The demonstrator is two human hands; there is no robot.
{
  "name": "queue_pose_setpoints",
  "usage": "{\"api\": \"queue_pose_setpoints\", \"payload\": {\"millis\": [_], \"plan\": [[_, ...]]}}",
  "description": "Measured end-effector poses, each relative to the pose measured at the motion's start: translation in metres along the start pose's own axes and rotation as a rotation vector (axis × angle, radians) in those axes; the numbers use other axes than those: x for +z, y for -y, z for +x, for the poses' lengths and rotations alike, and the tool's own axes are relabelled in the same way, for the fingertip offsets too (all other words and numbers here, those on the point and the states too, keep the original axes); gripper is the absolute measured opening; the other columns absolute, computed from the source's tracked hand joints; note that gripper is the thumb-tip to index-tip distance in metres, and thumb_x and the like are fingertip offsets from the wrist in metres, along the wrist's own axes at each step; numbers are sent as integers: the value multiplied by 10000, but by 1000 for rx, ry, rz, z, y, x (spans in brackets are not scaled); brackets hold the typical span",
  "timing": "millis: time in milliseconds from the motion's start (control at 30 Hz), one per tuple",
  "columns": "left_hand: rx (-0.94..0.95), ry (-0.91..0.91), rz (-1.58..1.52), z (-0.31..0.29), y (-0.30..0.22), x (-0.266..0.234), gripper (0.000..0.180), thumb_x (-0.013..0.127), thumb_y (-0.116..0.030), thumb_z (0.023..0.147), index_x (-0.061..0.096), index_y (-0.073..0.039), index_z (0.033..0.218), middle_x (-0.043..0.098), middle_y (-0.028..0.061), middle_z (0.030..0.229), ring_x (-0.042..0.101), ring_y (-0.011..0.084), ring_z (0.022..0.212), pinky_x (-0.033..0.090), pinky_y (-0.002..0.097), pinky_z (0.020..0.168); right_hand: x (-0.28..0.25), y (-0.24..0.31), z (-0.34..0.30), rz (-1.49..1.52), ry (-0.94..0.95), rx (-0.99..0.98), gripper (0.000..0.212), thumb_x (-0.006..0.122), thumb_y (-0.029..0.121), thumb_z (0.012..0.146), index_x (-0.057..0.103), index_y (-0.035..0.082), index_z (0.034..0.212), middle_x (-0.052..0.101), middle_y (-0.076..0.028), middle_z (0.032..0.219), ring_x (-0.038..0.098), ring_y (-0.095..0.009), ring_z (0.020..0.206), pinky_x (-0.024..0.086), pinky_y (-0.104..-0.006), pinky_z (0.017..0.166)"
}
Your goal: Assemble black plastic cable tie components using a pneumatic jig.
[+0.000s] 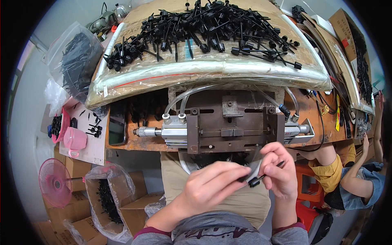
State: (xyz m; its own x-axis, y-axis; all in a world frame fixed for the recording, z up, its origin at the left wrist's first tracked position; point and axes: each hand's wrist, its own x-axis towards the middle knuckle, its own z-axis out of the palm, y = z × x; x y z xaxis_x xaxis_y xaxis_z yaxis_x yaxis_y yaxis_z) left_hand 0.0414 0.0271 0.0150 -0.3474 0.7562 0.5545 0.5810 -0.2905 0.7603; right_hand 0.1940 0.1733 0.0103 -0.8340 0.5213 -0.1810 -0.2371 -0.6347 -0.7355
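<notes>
Both of my hands meet in front of a brown metal fixture (212, 141). In the fingers of my right hand (281, 173) is a thin black plastic stem with a knobbed head (254, 182), its head pointing down and left. My left hand (212, 185) is closed, its fingertips pinched beside that head; a small dark piece shows there, too hidden to name. A pale, see-through strip (255, 166) shows between the two hands. On the fixture, a small metal block (232, 132) sits at the centre, with silver air cylinders (174, 132) at either side.
A large heap of black stemmed parts (208, 26) lies on a plastic-wrapped cardboard tray (171, 75) behind the fixture. Clear air hoses (173, 100) arch over it. At left are a pink cup (75, 139), a pink fan (55, 182) and a lined box (92, 196). Another person (359, 179) sits at right.
</notes>
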Motion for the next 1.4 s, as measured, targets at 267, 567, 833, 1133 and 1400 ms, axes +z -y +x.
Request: {"api": "queue_pose_setpoints", "payload": {"millis": [267,567,833,1133,1400], "plan": [[35,139,611,-5,27,12,231,790,-91,726,713,-34,937,679,109,1216,667,162,700,510,257,594,1,6,-11,-164,-78,-156,340,674,-85,830,541,-40,1140,699,-183,938,665,-145,730,537,-240,647],[14,68,601,-1,34,18,223,800,-135,716,725,-57,911,690,72,1214,644,143,597,481,240,556,5,7,-15,-269,-148,-205,407,687,-98,813,528,-59,1186,712,-209,874,693,-187,645,580,-262,589],[-10,89,352,5,19,10,321,821,-133,711,728,-54,1008,709,104,1146,682,163,681,528,251,600,11,7,-4,-294,-212,-222,537,718,-117,781,483,-26,1256,714,-174,833,684,-175,626,557,-246,559],[48,-38,191,7,0,-2,313,839,-30,689,723,-8,979,703,113,963,705,210,810,580,300,660,34,49,47,-719,-172,-458,386,731,14,845,562,-9,1191,694,-79,834,644,-118,665,482,-192,579],[36,52,579,-6,27,16,252,807,-97,684,700,-32,902,682,131,1201,676,186,697,520,275,608,60,129,153,-1973,-89,-914,345,734,80,745,633,36,1072,704,-121,927,679,-251,813,539,-374,675]]}}
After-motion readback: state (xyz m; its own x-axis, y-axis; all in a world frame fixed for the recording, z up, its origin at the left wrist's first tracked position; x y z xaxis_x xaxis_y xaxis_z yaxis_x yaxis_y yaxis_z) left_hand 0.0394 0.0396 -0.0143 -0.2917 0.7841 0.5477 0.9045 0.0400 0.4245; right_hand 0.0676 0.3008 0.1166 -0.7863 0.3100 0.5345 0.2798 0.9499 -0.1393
